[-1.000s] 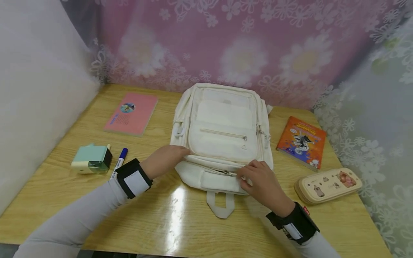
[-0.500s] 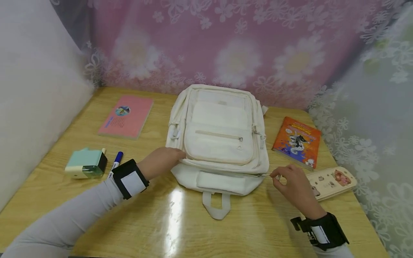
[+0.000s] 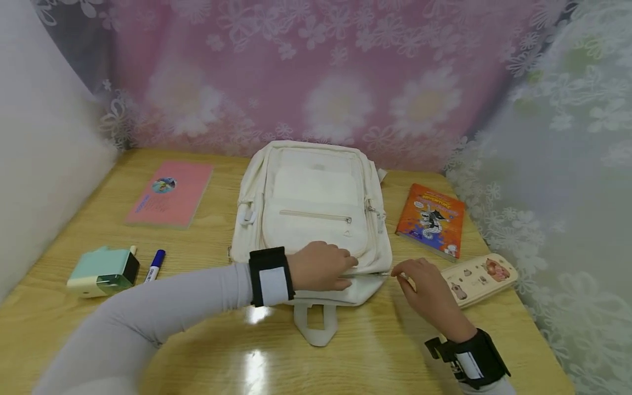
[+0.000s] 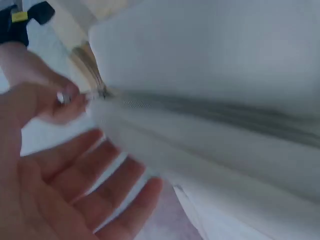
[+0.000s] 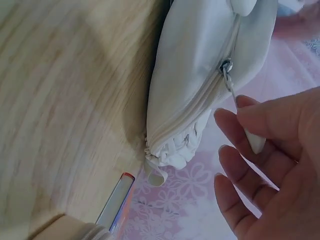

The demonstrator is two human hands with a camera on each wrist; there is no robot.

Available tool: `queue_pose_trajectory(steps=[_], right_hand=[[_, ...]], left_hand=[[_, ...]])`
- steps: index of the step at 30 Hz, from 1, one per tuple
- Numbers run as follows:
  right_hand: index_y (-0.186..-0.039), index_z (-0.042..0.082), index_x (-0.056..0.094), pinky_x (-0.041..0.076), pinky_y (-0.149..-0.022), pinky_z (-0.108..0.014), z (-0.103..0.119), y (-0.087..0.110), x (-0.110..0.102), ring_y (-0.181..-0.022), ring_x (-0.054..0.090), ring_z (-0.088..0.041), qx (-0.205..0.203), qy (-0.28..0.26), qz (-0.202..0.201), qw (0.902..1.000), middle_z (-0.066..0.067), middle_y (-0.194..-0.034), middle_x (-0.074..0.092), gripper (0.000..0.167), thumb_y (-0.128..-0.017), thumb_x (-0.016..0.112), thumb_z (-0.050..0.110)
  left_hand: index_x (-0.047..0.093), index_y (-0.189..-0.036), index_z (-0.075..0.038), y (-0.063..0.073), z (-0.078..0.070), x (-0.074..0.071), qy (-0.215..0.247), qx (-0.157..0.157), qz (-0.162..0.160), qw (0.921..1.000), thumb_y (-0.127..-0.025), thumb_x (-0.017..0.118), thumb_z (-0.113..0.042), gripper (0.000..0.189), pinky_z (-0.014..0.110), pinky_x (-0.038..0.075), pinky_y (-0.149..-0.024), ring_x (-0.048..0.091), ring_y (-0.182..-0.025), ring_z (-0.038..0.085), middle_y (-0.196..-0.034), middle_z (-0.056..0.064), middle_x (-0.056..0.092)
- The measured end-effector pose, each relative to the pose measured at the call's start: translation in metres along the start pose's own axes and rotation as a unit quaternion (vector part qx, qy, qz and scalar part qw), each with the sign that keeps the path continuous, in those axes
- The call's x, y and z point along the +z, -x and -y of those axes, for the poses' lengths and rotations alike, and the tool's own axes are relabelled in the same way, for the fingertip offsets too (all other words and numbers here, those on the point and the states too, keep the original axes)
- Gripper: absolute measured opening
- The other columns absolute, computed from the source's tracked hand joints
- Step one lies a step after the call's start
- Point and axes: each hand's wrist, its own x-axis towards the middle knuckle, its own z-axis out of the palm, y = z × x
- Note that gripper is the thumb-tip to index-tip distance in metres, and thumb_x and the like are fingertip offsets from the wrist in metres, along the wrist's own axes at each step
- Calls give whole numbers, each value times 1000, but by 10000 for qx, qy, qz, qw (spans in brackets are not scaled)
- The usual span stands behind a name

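A cream backpack (image 3: 311,186) lies on the wooden table, its top handle (image 3: 316,332) toward the near edge. At the bag's right near corner, my right hand (image 3: 429,293) pinches a zipper pull (image 5: 254,139) between thumb and fingers. The slider (image 5: 226,66) sits on the zipper track, and the cord is drawn taut. My left hand (image 3: 321,266) reaches across the near end of the bag. In the left wrist view its fingers (image 4: 127,190) are spread and fairly straight along the fabric beside the zipper, close to the right hand, and hold nothing.
A pink book (image 3: 170,195), a mint-and-cream box-shaped desk item (image 3: 102,269) and a blue-capped marker (image 3: 155,263) lie left of the bag. To the right are an orange book (image 3: 432,219) and a cream pencil case (image 3: 484,277). A pink floral curtain (image 3: 247,71) hangs behind.
My right hand pulled the zipper slider rightward to the bag's corner and still pinches its pull. My left hand left the bag's left corner and moved right, toward the zipper's right end.
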Motion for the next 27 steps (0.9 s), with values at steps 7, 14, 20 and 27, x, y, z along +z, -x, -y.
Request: queue_pose_trajectory(steps=[7,14,20,27], right_hand=[[-85,14,67,41,-69,-32,8,-4,0,-75,50,-13,238,-206,122,9994,2,-82,65,22,-84,59,-6],[-78,16,71,43,-78,-44,2,-4,-3,-80,57,-21,33,221,-236,9995,-1,-83,70,29,-82,59,-10],[-78,13,73,41,-75,-42,-14,-2,-3,-74,56,-24,132,454,-580,9972,-4,-79,71,29,-80,61,-13],[-84,12,75,35,-64,-35,-36,-18,-7,-65,50,-21,646,465,-460,9958,-5,-80,71,30,-85,55,-10]], left_hand=[[66,-96,-16,-16,-24,15,-1124,-592,-639,9898,-91,59,-33,19,21,46,-52,56,-74,10,-89,-3,57],[69,-90,-16,-22,-26,13,-1035,-594,-494,9916,-90,62,-17,7,21,46,-49,54,-67,11,-81,-2,58],[65,-75,-15,-22,-19,3,-200,-615,-260,9976,-89,63,-14,15,21,43,-48,57,-60,8,-71,-2,62],[65,-75,-13,-19,-15,-19,-24,-568,-512,9971,-87,64,-11,12,25,49,-50,59,-60,10,-69,-1,64]])
